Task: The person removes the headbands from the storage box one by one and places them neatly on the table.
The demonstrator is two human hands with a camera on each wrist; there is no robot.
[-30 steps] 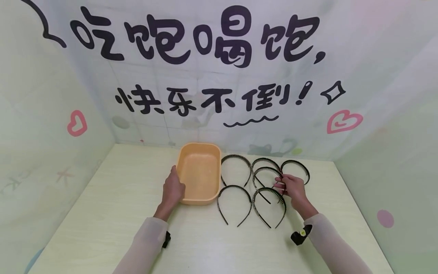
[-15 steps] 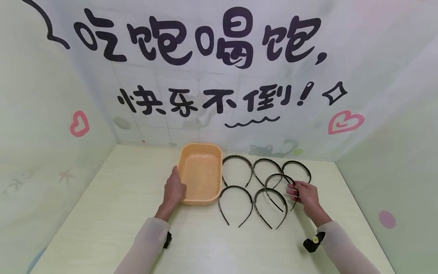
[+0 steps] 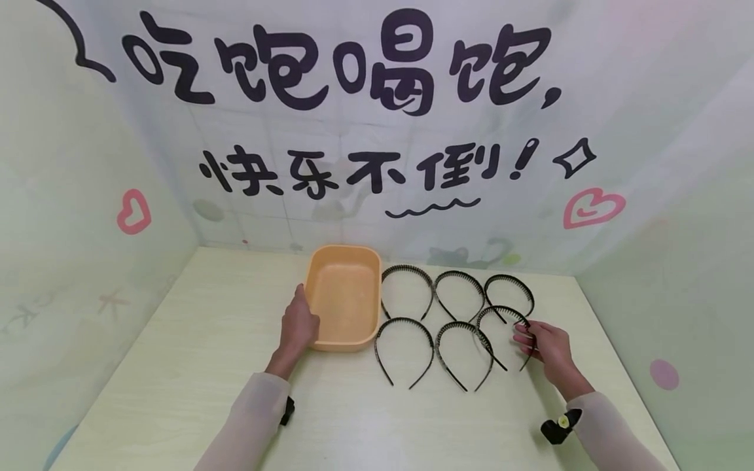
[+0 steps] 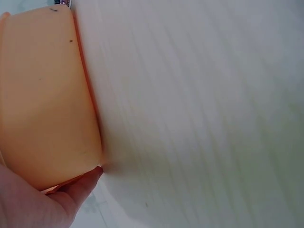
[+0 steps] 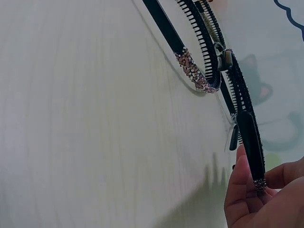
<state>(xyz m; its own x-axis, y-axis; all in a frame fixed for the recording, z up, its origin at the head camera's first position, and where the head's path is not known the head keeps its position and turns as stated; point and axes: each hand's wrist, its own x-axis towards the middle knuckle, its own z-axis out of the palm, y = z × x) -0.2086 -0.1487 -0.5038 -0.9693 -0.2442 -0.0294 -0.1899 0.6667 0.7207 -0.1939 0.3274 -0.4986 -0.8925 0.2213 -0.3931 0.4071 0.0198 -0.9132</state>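
Note:
An orange plastic tray [image 3: 344, 297] stands at the back of the table with nothing in it. My left hand [image 3: 299, 325] grips its near left side; in the left wrist view a fingertip reaches under the corner of the tray [image 4: 45, 99]. My right hand [image 3: 548, 347] pinches the right side of a black toothed headband [image 3: 499, 307]. The left leg of that headband crosses over the front right headband [image 3: 465, 325]. Up close in the right wrist view, the held headband [image 5: 250, 137] has a glittery band by my right hand's fingers [image 5: 240, 190].
More black headbands lie right of the tray: back left [image 3: 406, 268], back middle [image 3: 459, 273], back right [image 3: 510, 278] and front left [image 3: 404, 320]. A printed cloth wall [image 3: 330, 131] closes off the back, with further walls at both sides.
My right hand has moved right and toward me, carrying the headband from over the back middle one to right of the front right one. My left hand and the tray stay put.

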